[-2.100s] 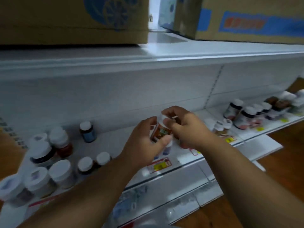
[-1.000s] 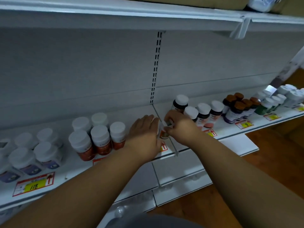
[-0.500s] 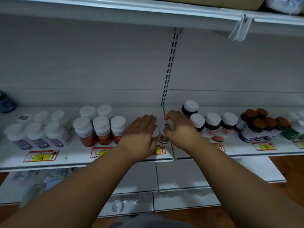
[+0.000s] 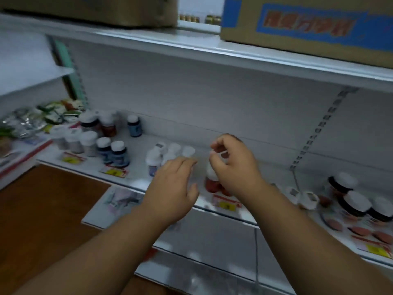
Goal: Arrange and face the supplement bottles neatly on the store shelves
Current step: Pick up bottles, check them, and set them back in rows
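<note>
Both hands are over the middle of the shelf (image 4: pixel 136 184) right now. The left hand (image 4: pixel 173 188) hovers flat, grip loose and empty, fingers spread just above the white-capped bottles (image 4: pixel 168 155) at roughly 11 o'clock from it. The right hand (image 4: pixel 232 167) has its fingers curled in a pinch over the red bottle (image 4: pixel 211 180), which stands near the shelf's front edge between the two hands. It's blurry, so I honestly can't tell if that grip has closed on the cap or is just above it.

My take on doing this bit well: pinch the cap, twist so the label faces out, and use the flat left hand as a fence so the white cluster doesn't topple. Line it up over the price tag (image 4: pixel 227 204) at 6 o'clock from the bottle.
</note>
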Tool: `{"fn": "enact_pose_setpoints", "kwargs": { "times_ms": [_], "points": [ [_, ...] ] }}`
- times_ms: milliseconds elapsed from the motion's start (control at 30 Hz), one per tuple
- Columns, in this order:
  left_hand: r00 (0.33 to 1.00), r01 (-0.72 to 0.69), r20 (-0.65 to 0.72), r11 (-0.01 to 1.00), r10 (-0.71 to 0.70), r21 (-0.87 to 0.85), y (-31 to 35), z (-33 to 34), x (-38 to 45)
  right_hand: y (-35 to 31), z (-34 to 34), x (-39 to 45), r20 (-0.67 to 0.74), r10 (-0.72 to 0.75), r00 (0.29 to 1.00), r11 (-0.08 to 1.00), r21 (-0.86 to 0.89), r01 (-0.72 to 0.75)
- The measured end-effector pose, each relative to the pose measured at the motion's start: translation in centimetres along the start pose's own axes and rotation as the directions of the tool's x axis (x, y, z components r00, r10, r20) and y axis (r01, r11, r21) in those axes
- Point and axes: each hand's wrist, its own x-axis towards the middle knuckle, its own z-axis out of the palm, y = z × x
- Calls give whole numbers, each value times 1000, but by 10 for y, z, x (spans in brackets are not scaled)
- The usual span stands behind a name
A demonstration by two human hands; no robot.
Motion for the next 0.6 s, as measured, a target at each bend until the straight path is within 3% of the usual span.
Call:
{"fn": "enact_pose_setpoints", "kwargs": {
  "times_ms": [167,333,500,600],
  "points": [
    [991,132,-5,986,-132,98,-120,-74,-48,-96,124,25,100,-52,994,985,168,34],
    [976,219,-13,972,-218,84,-197,-123,-65,-157,198,46,122,-88,989,983,174,66],
    [969,241,-55,970,-239,29,-247,-128,-49,-150,233,97,175,-34,984,996,89,18],
    [969,241,-57,970,-240,25,-271,-120,-31,-115,260,150,185,-27,982,998,-56,38]
  ]
}}
